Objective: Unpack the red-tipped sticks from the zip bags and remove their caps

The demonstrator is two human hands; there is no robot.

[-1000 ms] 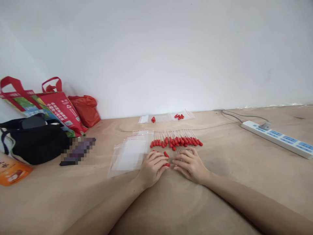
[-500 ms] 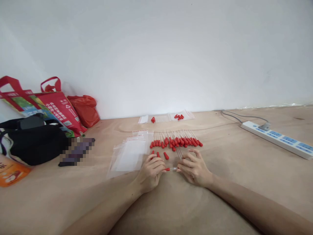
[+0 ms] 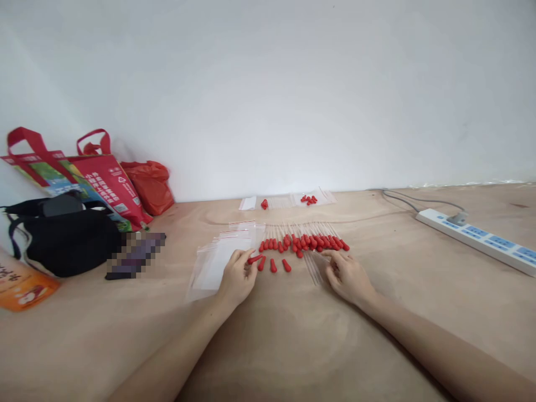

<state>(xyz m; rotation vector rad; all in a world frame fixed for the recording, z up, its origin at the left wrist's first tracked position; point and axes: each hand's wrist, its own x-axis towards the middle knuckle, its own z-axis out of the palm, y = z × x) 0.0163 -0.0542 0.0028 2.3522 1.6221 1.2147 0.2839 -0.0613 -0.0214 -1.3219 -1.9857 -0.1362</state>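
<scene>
My left hand rests at the left end of a short row of loose red rubber bulbs. Its thumb and fingers are closed on one such dropper bulb, which points right. My right hand is on the other side, fingers bent and thumb apart from the index finger, with no object visible in them. Beside its fingertips lie several thin clear glass tubes. Just beyond both hands is a dense row of red-bulbed droppers, their tubes pointing towards the wall.
Clear zip bags overlap left of the droppers. Farther back lies another bag holding red bulbs. A white power strip with a grey cable is on the right. Shopping bags, a black bag and an orange package crowd the left.
Both hands have moved apart and forward, and the bulb and tube previously held between them are no longer there. The left hand is now at the bulb row; the right is beside the tubes.
</scene>
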